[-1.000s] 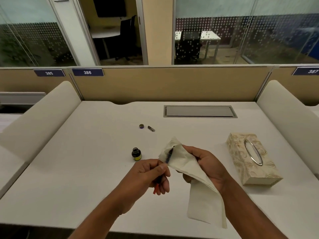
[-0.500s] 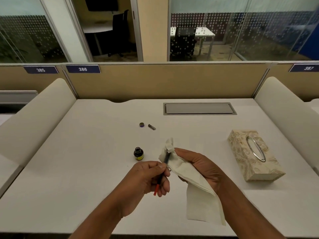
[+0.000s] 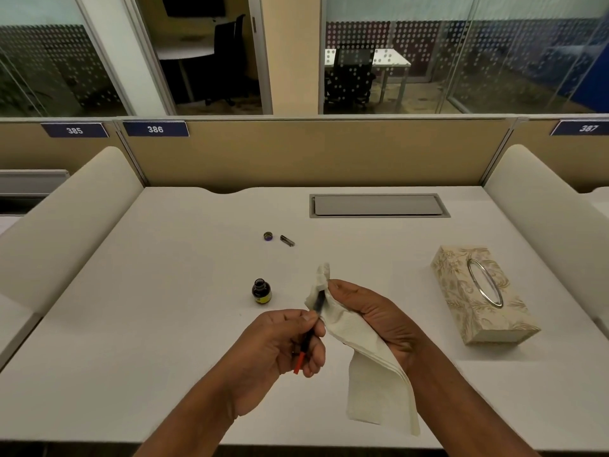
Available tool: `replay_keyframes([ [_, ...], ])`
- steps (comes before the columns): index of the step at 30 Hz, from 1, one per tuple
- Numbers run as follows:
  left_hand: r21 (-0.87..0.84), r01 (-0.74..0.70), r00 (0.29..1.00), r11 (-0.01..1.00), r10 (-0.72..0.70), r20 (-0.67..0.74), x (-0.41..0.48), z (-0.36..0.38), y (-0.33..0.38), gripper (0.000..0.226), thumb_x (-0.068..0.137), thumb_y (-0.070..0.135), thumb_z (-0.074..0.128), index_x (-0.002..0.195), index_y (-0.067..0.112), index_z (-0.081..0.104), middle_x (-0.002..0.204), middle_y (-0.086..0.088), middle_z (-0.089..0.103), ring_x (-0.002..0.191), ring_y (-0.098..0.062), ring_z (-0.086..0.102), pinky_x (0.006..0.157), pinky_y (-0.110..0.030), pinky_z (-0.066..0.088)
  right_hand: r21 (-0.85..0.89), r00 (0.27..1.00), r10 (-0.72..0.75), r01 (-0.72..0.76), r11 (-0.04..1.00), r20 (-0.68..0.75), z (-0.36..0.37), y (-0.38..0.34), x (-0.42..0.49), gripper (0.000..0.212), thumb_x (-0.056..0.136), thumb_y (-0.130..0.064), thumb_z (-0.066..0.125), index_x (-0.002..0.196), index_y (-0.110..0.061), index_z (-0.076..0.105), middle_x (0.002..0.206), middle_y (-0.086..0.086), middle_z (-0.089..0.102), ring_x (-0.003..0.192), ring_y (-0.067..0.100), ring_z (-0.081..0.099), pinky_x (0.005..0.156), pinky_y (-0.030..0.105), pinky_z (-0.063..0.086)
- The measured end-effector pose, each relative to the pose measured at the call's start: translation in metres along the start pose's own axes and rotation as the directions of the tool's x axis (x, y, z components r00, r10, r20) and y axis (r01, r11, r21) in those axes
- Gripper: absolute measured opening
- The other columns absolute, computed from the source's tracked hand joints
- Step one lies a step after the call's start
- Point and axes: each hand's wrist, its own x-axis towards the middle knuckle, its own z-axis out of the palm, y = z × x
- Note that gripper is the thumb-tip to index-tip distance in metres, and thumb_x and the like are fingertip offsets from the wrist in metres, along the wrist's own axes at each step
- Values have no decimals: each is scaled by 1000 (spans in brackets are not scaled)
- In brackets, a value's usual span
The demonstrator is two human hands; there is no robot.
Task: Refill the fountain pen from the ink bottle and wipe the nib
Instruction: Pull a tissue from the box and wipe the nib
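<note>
Near the tabletop's (image 3: pixel 164 324) front edge, the pen (image 3: pixel 308 338) is gripped by the left hand's (image 3: pixel 280 347) curled fingers, its nib pinched in tissue (image 3: pixel 362 351) by the right hand (image 3: pixel 372 318).

I had both bare forearms angled in from below, the hands close together at the middle. My left hand (image 3: pixel 283 341) curled round the pen (image 3: pixel 299 364), thumb and forefinger pinching its barrel. My right hand (image 3: pixel 372 318) gripped the tissue (image 3: pixel 372 384), thumb pressing it against the pen's front end

the tissue (image 3: pixel 372 367) in the right hand (image 3: pixel 379 319) hides the nib of the fountain pen (image 3: pixel 318 300).
</note>
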Motion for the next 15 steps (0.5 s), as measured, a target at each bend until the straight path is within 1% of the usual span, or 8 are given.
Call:
replay_keyframes([
  [2, -19, 4, 1000, 1000, -4, 13, 0, 0, -2, 26, 101, 23, 49, 93, 2, 63, 71, -18, 63, 59, -25, 51, 60, -30, 46, -66, 998, -53, 54, 996, 16, 1, 0, 1, 19, 101, -24, 53, 112, -13, 64, 103, 5, 69, 94, 19, 68, 85, 31, 59],
  [3, -30, 7, 1000, 1000, -6, 21, 0, 1, -3, 26, 101, 23, 49, 93, 2, 62, 71, -18, 62, 60, -25, 51, 61, -31, 46, -84, 996, -79, 82, 993, 40, 3, 2, 1, 20, 98, -25, 58, 111, -12, 66, 102, 5, 70, 95, 20, 67, 87, 31, 58],
  [5, -61, 14, 999, 998, -12, 39, 1, 1, -5, 26, 101, 23, 49, 93, 2, 62, 70, -17, 62, 61, -26, 49, 61, -32, 44, 19, 994, -92, 91, 996, 61, 4, 6, 4, 28, 85, -28, 76, 105, -8, 73, 100, 8, 72, 99, 22, 64, 94, 31, 50],
  [6, -84, 19, 999, 996, -15, 48, 1, 1, -5, 25, 101, 23, 49, 93, 2, 62, 69, -16, 62, 60, -25, 49, 61, -32, 44, 89, 991, -106, 99, 991, 79, 4, 9, 5, 29, 81, -27, 80, 101, -7, 75, 99, 9, 72, 99, 23, 63, 95, 30, 48],
  [9, -170, 38, 996, 985, -24, 85, 1, 3, -5, 23, 101, 21, 48, 93, 3, 61, 66, -13, 61, 58, -23, 51, 61, -32, 44, 129, 993, -111, 105, 986, 41, 8, 12, 2, 17, 89, -20, 68, 92, -6, 77, 94, 12, 74, 89, 26, 62, 81, 27, 56],
  [12, -239, 56, 992, 969, -28, 120, 3, 3, -6, 22, 101, 21, 49, 91, 5, 60, 64, -11, 60, 57, -20, 51, 61, -31, 44, 116, 990, -106, 95, 989, 93, 7, 6, -4, 19, 88, -24, 69, 101, -11, 76, 96, 6, 76, 91, 23, 65, 85, 29, 57],
  [14, -298, 78, 988, 951, -34, 150, 5, 2, -7, 22, 100, 21, 50, 90, 5, 61, 63, -10, 59, 56, -19, 50, 61, -30, 42, 27, 994, -84, 83, 996, 70, 6, 3, -7, 21, 93, -26, 62, 109, -15, 70, 99, 1, 76, 92, 16, 71, 84, 29, 59],
  [15, -330, 93, 986, 939, -40, 165, 6, 2, -8, 22, 100, 21, 51, 89, 5, 62, 63, -9, 58, 56, -19, 50, 61, -30, 40, 30, 994, -88, 86, 996, 60, 6, 4, -7, 21, 93, -26, 63, 110, -15, 70, 100, 1, 75, 93, 15, 72, 84, 29, 59],
])
